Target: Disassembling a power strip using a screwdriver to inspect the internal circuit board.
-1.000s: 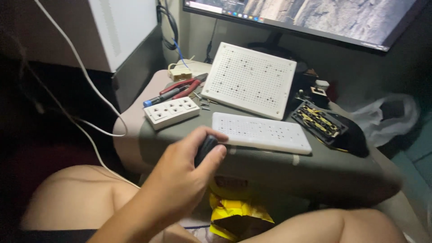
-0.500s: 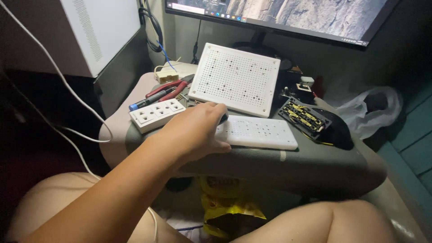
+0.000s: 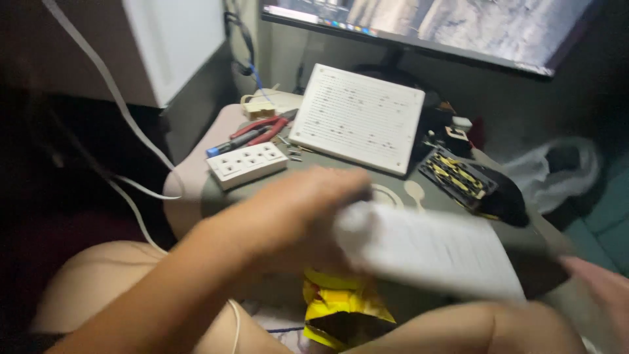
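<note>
Head view, looking down past your knees. Your left hand (image 3: 295, 219) grips one end of a long white perforated strip (image 3: 432, 252), fingers (image 3: 341, 190) curled over its near-left end and clamped on it; the strip is lifted off the grey table (image 3: 216, 196) and reaches away from your fingers toward the lower right, blurred by motion. At the strip's far end, your right hand (image 3: 603, 288) enters from the frame edge; whether its fingers are apart or together cannot be told, nor whether it touches the strip.

Just beyond your left fingers, a white socket block (image 3: 247, 164) lies flat on the table. Farther out from it lie red-handled pliers (image 3: 259, 128) beside a blue-tipped tool (image 3: 226, 145). Beyond your fingertips and to their right, a square white perforated board (image 3: 357, 118) rests tilted, its far edge raised. Right of that board, a black tray with yellow parts (image 3: 458, 177) sits near the table's edge. Below your fingers, between your knees, lies a yellow bag (image 3: 341, 311). A white cable (image 3: 124, 124) runs down the left side, well apart from your hand. A monitor (image 3: 426, 26) stands behind everything.
</note>
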